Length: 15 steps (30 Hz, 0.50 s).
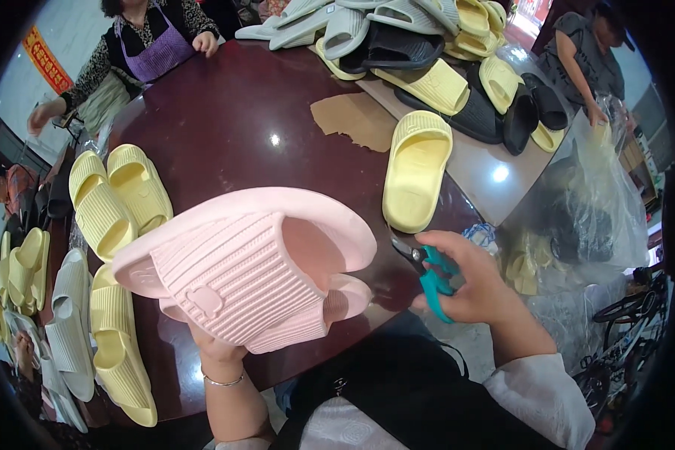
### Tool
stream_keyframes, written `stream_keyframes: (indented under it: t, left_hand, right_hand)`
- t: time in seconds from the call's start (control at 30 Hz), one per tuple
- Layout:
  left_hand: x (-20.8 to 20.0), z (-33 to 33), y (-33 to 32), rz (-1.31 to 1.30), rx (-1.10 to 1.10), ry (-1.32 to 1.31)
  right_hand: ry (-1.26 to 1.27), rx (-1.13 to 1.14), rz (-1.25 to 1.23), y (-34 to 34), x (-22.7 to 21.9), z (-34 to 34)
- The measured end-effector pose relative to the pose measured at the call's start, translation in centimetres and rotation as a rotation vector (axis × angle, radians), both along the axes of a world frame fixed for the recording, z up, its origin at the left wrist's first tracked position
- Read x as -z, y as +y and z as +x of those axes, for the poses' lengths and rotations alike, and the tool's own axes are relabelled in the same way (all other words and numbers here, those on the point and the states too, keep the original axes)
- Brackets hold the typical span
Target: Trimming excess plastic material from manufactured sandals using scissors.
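The pink slippers [225, 281], one big in front and one peeking out behind, are up in the air over the near part of the dark red table [217, 127]. The left hand [221, 346] holds them from below, but most of its fingers are hidden. They look light, soft and bendy, like foam, so they should not break. The ribbed strap looks easy to grip; the smooth sole may slide more. A good place to hold is the strap and sole together.

The right hand [472, 281] is curled around the teal handles of small scissors [435, 281]. Their points sit near the toe of a lone yellow slipper [418, 172], so watch that tip.

The near table edge runs close to the person's black apron [397, 390]. Yellow slippers [120, 341] crowd the left side. There is more room ahead, before the brown cardboard [349, 120].
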<state>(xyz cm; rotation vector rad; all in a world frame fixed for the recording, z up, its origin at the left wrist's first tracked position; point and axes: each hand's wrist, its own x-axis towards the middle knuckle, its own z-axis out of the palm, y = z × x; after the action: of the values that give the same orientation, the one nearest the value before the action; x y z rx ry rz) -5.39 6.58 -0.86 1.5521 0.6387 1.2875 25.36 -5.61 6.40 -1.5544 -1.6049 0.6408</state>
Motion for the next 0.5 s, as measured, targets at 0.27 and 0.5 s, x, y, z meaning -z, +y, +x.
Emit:
stream_keyframes:
  t: [0.27, 0.5]
  left_hand:
    - [-0.7, 0.1, 0.5, 0.687, -0.195, 0.750]
    - [-3.1, 2.0, 0.2, 0.953, -0.407, 0.663]
  right_hand:
    - [-0.136, -0.030, 0.004, -0.1, -0.2, -0.1]
    - [0.171, 0.080, -0.123, 0.2, 2.7, -1.2]
